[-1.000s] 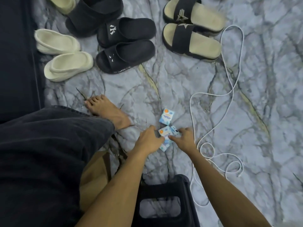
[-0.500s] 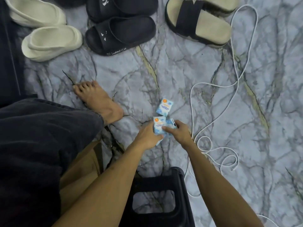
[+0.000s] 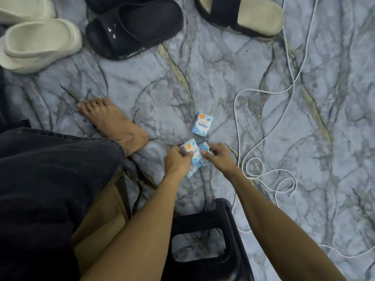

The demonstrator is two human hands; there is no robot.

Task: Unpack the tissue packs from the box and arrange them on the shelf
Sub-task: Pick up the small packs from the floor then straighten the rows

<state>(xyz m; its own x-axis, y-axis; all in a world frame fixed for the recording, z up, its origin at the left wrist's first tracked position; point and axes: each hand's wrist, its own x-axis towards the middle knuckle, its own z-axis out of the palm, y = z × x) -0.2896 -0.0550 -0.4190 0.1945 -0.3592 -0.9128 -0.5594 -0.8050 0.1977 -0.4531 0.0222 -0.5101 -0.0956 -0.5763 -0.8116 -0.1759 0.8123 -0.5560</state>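
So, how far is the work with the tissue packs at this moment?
Some packs are already out of the box. The left hand holds one pack, the right hand pinches another, and a third tissue pack lies alone on the floor. No shelf is in view, so the arranging is not yet done.

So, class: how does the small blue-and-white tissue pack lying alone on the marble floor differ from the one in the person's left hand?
The lone tissue pack lies flat and untouched; the left hand grips the held pack, tilted and partly covered by fingers. Both share the blue-white wrap with an orange circle.
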